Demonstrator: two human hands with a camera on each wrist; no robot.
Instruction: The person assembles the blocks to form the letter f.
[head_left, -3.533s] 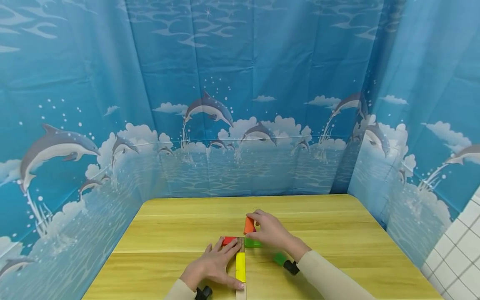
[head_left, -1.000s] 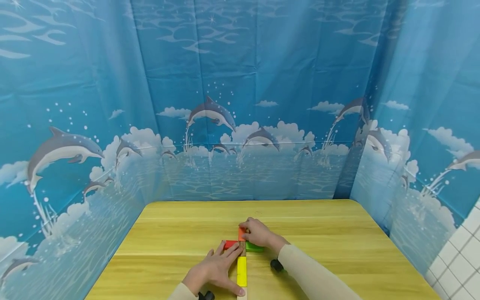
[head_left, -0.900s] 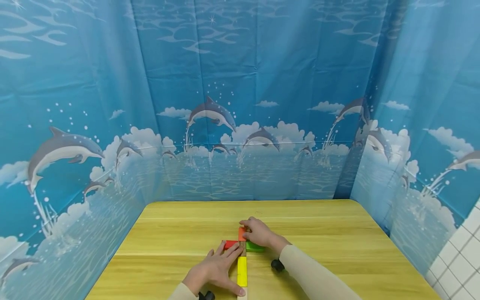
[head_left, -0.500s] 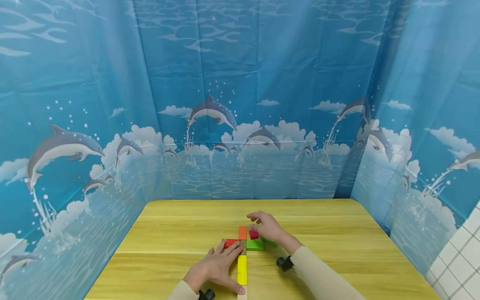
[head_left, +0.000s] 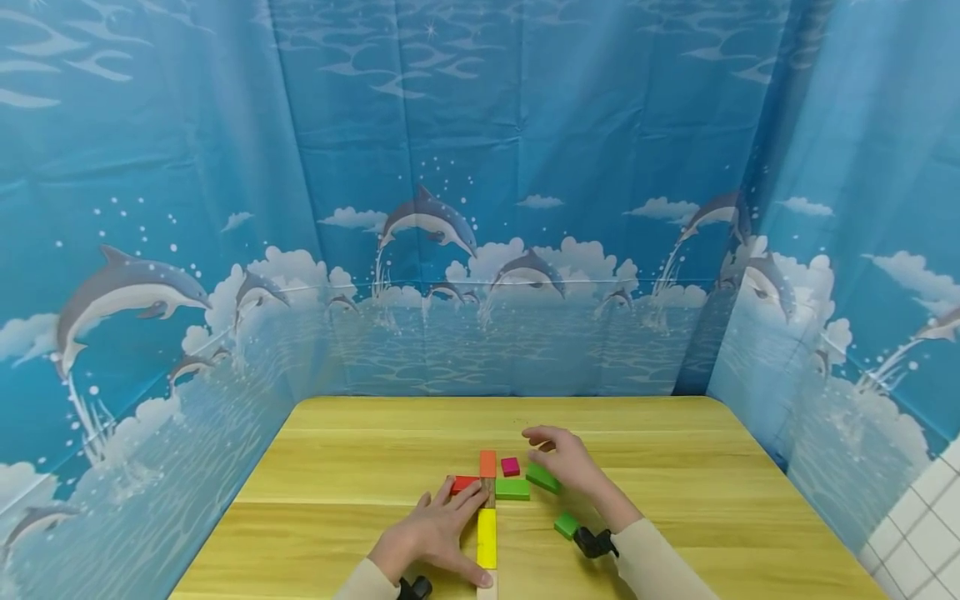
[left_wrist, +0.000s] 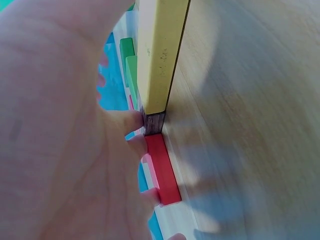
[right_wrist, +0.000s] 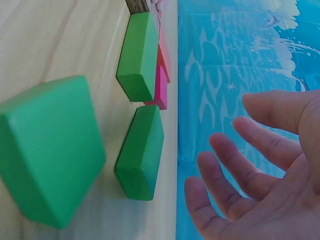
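Note:
My left hand [head_left: 431, 542] lies with spread fingers over a row of wooden blocks. Its fingertips touch the red block [head_left: 465, 482] and the brown block [head_left: 489, 493]; its thumb rests on a pale wood block [head_left: 487, 586]. Between thumb and fingers sits a yellow block [head_left: 487, 537]. An orange block [head_left: 488, 463] extends the row at the far end, and a green block [head_left: 513, 490] adjoins the brown one on the right. My right hand [head_left: 566, 462], holding nothing, hovers with loosely bent fingers near a second green block [head_left: 542, 477].
A small magenta block [head_left: 510, 467] lies just right of the orange one. Another green block [head_left: 566, 525] rests beside my right wrist's black camera mount [head_left: 596, 543]. The wooden table [head_left: 337, 450] backs onto a blue dolphin curtain [head_left: 480, 350].
My right hand has set the orange block at the row's far end, let go and drawn back to the right, uncovering the magenta and green blocks. The left hand stays put.

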